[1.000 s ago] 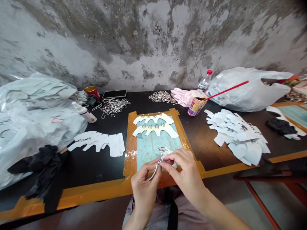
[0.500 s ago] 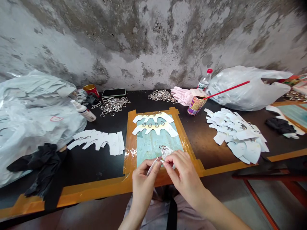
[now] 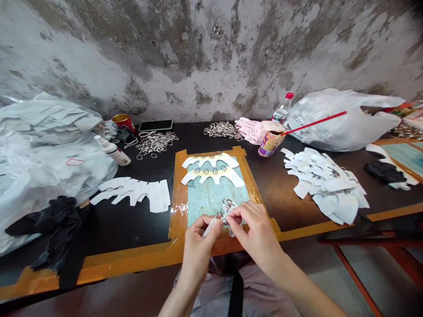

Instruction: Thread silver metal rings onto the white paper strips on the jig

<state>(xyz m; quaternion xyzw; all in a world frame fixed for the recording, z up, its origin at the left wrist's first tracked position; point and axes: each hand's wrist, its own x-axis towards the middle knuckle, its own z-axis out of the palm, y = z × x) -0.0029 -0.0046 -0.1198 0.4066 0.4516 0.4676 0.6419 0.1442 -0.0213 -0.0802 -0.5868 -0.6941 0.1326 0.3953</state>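
Close to the table's front edge, my left hand (image 3: pixel 202 242) pinches one end of a white cut-out strip (image 3: pixel 209 228) between thumb and fingers. My right hand (image 3: pixel 253 224) is closed on the same strip farther along, its fingertips near the left thumb. Metal rings (image 3: pixel 227 202) show on the strip between and behind the fingers; part of it is hidden by my hands. Beyond them, two scalloped white strips (image 3: pixel 214 177) with yellowish upper edges lie flat on the pale green mat (image 3: pixel 205 198), metal rings along each.
Left are a stack of white strips (image 3: pixel 132 191), a black glove-like cloth (image 3: pixel 56 220), a white bottle (image 3: pixel 112 150) and loose rings (image 3: pixel 155 144). To the right stand a purple-yellow cup (image 3: pixel 269 144) with a red stick, a strip pile (image 3: pixel 325 182) and a plastic bag (image 3: pixel 333 119).
My fingers have shifted slightly along the strip, and my right hand has turned a little. A ring by my left fingertips now stands out more clearly. The view has moved slightly.
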